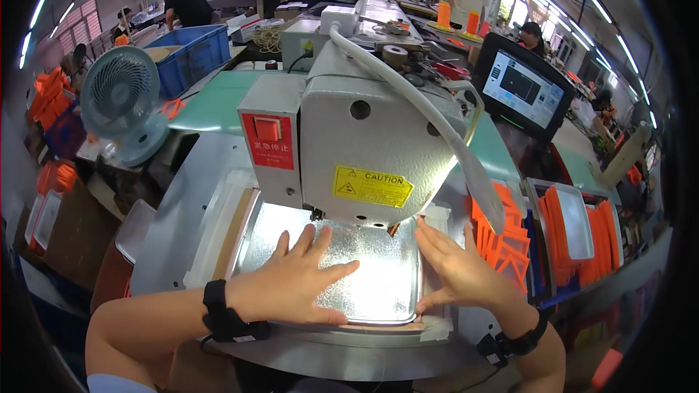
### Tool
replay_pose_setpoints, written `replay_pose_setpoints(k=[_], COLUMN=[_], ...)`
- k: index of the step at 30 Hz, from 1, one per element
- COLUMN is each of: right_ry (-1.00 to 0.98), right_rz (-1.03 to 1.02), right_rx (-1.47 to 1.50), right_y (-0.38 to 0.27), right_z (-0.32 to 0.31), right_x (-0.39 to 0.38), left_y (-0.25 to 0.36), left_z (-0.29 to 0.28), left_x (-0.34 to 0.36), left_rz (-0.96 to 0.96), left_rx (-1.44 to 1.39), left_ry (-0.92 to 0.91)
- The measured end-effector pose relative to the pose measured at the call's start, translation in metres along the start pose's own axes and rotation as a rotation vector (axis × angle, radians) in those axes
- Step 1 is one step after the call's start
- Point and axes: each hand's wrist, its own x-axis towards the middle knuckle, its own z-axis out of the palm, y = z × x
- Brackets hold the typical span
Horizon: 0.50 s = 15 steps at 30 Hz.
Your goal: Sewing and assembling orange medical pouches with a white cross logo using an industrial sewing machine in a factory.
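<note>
A shallow silver tray-like panel (382,276) with a textured, shiny face and a raised edge lies flat under the head of a grey industrial sewing machine (378,145). Spread over its left half is my left hand (298,276), fingers apart, with nothing gripped. My right hand (455,266) rests along the panel's right edge, fingers stretched out and thumb near the lower right corner. Strips of pale tape (437,329) and a tan strip (237,231) border the panel on the grey machine bed (175,211). The needle area is partly hidden beneath the machine head.
Orange frame-like pieces (502,236) are piled right of the bed. Beside them a bin holds orange pieces and a silver panel (575,222). A screen (523,87) stands at back right, a fan (120,98) and blue crate (189,58) at left. Several people are farther back.
</note>
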Motion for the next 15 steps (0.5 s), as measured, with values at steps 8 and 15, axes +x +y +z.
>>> replay_pose_setpoints(k=[8,15], right_ry=[-0.092,-0.133], right_rz=[0.05,0.07], right_rx=[-0.112,-0.154], right_y=[-0.014,-0.016], right_z=[-0.013,-0.015], right_x=[0.003,0.003], left_y=[0.0,0.001], left_z=[-0.004,-0.005], left_x=[0.0,0.0], left_rz=[0.011,0.007], left_rx=[-0.034,-0.031], left_ry=[0.024,0.007])
